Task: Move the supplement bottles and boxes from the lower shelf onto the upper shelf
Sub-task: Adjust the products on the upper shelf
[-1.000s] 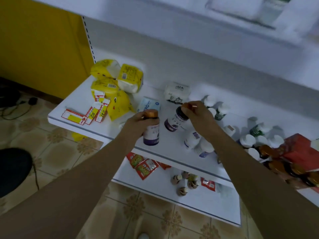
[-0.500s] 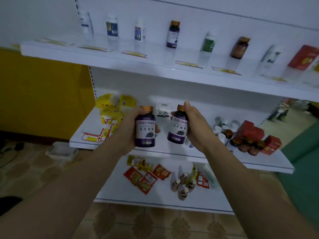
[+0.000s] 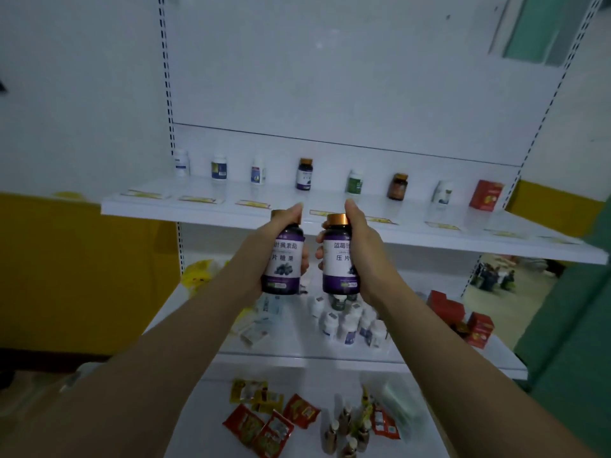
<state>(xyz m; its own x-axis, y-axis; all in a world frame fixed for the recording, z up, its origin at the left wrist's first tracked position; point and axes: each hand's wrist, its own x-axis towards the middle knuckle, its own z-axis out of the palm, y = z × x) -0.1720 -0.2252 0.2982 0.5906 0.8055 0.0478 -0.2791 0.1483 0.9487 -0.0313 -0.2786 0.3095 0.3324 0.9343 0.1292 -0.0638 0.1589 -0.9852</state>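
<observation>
My left hand (image 3: 261, 252) grips a purple-labelled bottle with a gold cap (image 3: 284, 259), held upright. My right hand (image 3: 367, 256) grips a matching purple bottle (image 3: 337, 259) beside it. Both bottles hang just in front of and below the front edge of the upper shelf (image 3: 429, 236). On that shelf stands a row of single bottles, among them a matching purple bottle (image 3: 304, 173), a green one (image 3: 354, 182), an amber one (image 3: 397, 186), plus a red box (image 3: 486, 195) at the right end. On the lower shelf (image 3: 297, 355) lie several white bottles (image 3: 347, 322) and red boxes (image 3: 476, 325).
Yellow packets (image 3: 198, 272) lie at the lower shelf's left end. The bottom shelf holds red snack packets (image 3: 261, 424) and small brown bottles (image 3: 344, 428). Price tags (image 3: 198, 200) lie along the upper shelf's front. A yellow wall is to the left, a green surface to the right.
Both hands lifted the two purple bottles off the lower shelf and raised them to the upper shelf's edge. My view tilted upward.
</observation>
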